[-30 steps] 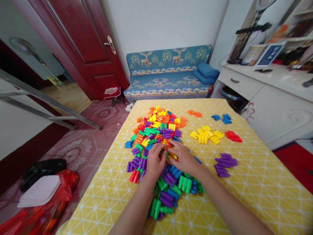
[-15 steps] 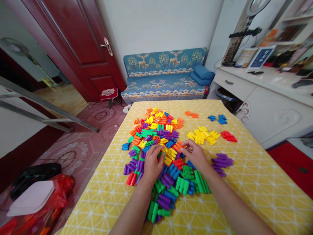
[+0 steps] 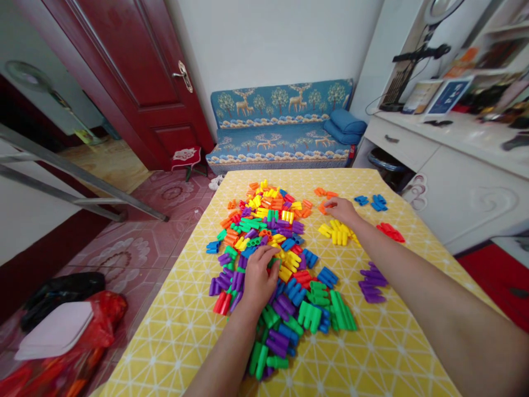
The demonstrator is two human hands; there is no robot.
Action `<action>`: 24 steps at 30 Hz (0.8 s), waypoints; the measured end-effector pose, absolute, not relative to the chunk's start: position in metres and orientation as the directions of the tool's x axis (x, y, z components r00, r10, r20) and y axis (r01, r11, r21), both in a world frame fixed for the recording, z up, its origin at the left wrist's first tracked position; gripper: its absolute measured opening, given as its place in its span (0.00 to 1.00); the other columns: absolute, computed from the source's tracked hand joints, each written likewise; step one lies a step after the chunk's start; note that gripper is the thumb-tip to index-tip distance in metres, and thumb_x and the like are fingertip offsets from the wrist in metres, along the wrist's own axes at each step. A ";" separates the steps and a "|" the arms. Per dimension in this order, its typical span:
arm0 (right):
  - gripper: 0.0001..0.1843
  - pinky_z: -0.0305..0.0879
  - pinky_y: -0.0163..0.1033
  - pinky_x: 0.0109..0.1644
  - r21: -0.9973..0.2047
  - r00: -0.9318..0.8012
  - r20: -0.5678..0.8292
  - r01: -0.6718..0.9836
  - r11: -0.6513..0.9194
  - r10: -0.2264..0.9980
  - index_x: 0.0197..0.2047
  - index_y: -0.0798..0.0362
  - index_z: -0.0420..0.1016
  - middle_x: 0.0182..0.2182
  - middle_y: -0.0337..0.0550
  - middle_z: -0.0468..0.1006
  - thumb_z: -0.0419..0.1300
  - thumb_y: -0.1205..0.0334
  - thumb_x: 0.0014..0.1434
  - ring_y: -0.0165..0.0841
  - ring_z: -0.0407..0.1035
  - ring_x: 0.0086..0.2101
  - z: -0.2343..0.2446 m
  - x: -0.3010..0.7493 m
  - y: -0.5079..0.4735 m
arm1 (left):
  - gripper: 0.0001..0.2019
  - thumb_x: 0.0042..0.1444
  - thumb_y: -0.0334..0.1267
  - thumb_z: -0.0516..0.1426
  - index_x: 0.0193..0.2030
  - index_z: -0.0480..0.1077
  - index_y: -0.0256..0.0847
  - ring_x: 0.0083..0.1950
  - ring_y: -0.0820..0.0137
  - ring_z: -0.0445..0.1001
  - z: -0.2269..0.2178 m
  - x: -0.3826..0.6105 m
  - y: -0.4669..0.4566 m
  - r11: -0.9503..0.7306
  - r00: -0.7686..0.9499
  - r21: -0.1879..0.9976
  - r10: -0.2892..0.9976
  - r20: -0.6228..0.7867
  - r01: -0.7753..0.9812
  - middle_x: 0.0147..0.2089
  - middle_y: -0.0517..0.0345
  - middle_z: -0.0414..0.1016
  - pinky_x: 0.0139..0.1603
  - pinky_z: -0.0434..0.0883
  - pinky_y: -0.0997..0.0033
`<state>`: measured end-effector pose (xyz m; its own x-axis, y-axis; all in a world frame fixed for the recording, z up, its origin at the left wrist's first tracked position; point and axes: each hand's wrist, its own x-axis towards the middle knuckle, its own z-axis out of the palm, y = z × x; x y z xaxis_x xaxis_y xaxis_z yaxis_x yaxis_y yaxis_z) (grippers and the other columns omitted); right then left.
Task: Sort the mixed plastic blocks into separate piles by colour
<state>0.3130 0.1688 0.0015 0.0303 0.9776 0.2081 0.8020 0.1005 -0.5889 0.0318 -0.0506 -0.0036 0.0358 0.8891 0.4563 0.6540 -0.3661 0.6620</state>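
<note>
My right hand (image 3: 341, 211) is at the far side of the table, its fingers closed on an orange plastic building block (image 3: 322, 208). This block is just in front of a small group of orange blocks (image 3: 326, 193). Yellow blocks (image 3: 339, 234) lie below that hand, partly hidden by my forearm. My left hand (image 3: 260, 278) rests on the large mixed pile of tube-shaped blocks (image 3: 285, 225), fingers curled. Green shows between its thumb and index finger; whether it is gripped is hidden.
Sorted groups lie on the right: blue blocks (image 3: 378, 202), red blocks (image 3: 390, 232) and purple blocks (image 3: 372, 283). A yellow patterned cloth (image 3: 165, 336) covers the table. Beyond stands a blue sofa (image 3: 273, 138); a white cabinet (image 3: 475, 182) is to the right.
My right hand has moved from the pile away to the orange group, taking an orange block along. Blue blocks it covered now show in the pile. My left hand stays nearly in place.
</note>
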 end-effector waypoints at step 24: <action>0.18 0.69 0.39 0.44 -0.591 -0.461 0.322 0.584 0.556 0.827 0.49 0.50 0.76 0.42 0.44 0.79 0.62 0.60 0.54 0.33 0.73 0.36 0.012 0.222 0.080 | 0.13 0.57 0.29 0.56 0.48 0.73 0.42 0.50 0.63 0.73 -0.005 0.032 -0.049 -0.372 0.048 0.661 0.890 0.454 0.652 0.48 0.51 0.74 0.52 0.70 0.60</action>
